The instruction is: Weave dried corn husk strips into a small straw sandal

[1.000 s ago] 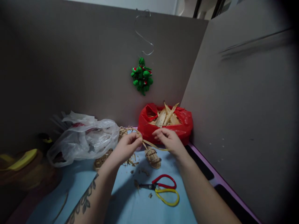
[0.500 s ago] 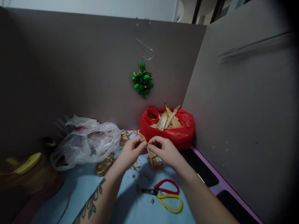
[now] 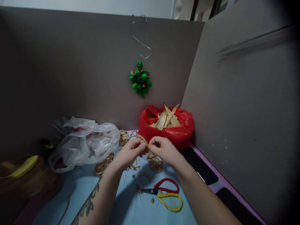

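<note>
A thin braided cord of tan plant fibre (image 3: pixel 141 137) runs between my hands over the blue table cover. My left hand (image 3: pixel 131 152) pinches it between thumb and fingertips. Right beside, my right hand (image 3: pixel 164 149) grips the same cord in a pinch, fingertips nearly touching the left ones. Just below my fingers lies an oval woven straw piece (image 3: pixel 155 163), partly covered by the right hand. Another woven piece (image 3: pixel 104 164) rests left of my left wrist, and a third (image 3: pixel 123 138) sits behind that hand. Scissors (image 3: pixel 156 190) with one red and one yellow handle lie between my forearms.
A red plastic bag (image 3: pixel 170 136) with dried husk strips (image 3: pixel 164 120) stands at the back. A clear plastic bag (image 3: pixel 93 148) is on the left. Black flat slabs (image 3: pixel 199 165) lie along the right edge. A green ornament (image 3: pixel 141 79) hangs from the grey partition (image 3: pixel 93 62).
The whole view has shifted slightly. Both hands keep their pinch on the cord, with only small finger movement at the left hand. The scissors and woven pieces stay where they were.
</note>
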